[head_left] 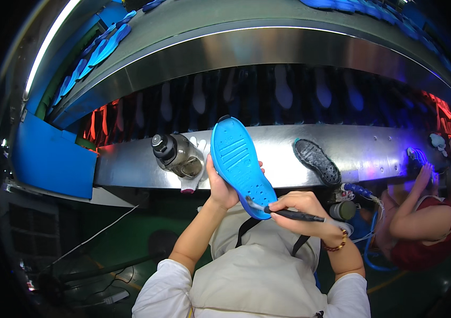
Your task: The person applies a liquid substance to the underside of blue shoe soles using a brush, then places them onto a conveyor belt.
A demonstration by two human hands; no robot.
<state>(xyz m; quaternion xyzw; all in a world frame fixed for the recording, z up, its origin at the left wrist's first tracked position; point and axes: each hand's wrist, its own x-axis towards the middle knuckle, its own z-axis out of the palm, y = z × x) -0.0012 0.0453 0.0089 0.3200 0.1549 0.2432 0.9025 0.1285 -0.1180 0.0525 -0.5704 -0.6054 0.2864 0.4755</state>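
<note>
My left hand (221,186) is wrapped round the left edge of a bright blue shoe sole (238,159) and holds it up in front of the metal ledge. Fingertips show at the sole's right side. Ridges and small holes mark the face turned up, and a black bit sits at its far end. In my right hand (302,208) is a brush with a black handle (300,215). Its tip meets the near, heel end of the sole; the bristles are too small to make out well. To the right, a black sole (318,160) lies on the ledge.
On the metal ledge (268,135) stand a bottle with a black lid (174,155) and, beside it, a white glove (196,170). Above, a belt (225,15) carries blue soles (98,50). A co-worker in red (424,233) sits at the right, near a lidded jar (343,210).
</note>
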